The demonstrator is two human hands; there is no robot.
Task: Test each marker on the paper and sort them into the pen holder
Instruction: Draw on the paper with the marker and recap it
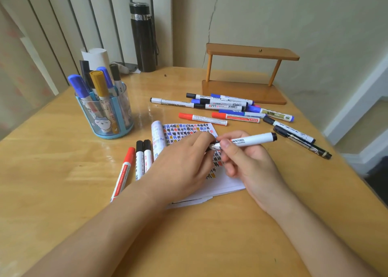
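Right hand [241,159] gripping a white marker [252,140] above the paper [226,184]; left hand [184,163] pinching its near end, probably the cap. Testing step under way. Next: bare tip, scribble, recap, into pen holder [105,119].

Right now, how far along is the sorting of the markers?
Partly done. Done: several markers stand in the holder, and the paper carries many test marks. In hand: the left hand and right hand hold one white marker over the paper. Left: about ten lie in a pile beyond it, and three more beside it; whether those three are tested I cannot tell.
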